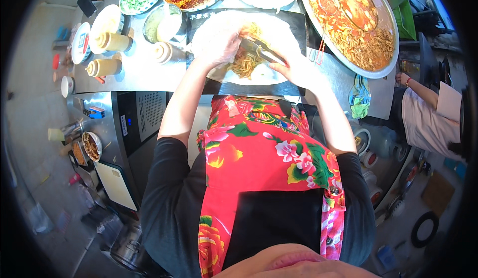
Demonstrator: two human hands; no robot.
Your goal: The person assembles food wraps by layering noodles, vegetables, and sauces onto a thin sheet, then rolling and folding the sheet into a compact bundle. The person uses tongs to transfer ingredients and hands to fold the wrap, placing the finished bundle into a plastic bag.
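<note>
Though steady enough at this point, worth watching from the big things down. Could drip orange sauce from the wide round pan (pixel 396 39) at the upper right onto the steel surface (pixel 144 73) if strands get carried across loosely. Might tear the thin white wrap (pixel 279 29), spread over the black board (pixel 298 24) at upper centre, under too heavy a load or a hard poke from metal tips. Could spill the heap of shredded noodles (pixel 245 64), lying on the near part of the wrap, past its edge if piled higher. Might tip the squeeze bottles (pixel 107 67) at the upper left with a careless swing of the elbow.

Right hand (pixel 294 69): closed around the tongs (pixel 259 49), tips reaching over the noodles. Left hand (pixel 219 44): inside a clear plastic glove, resting on the left part of the wrap, just beside the noodles; cannot tell whether spread flat or pinching something, given the glare and crinkle of the glove.

Cut off by the top of the frame: the far side of the pan and the bowls of green and red toppings. Hidden under both hands: the middle of the wrap. Too blurred to judge: whether the tongs grip any strands. Half out of view at the right edge: another person (pixel 428 118), only a sleeve and arm showing.
</note>
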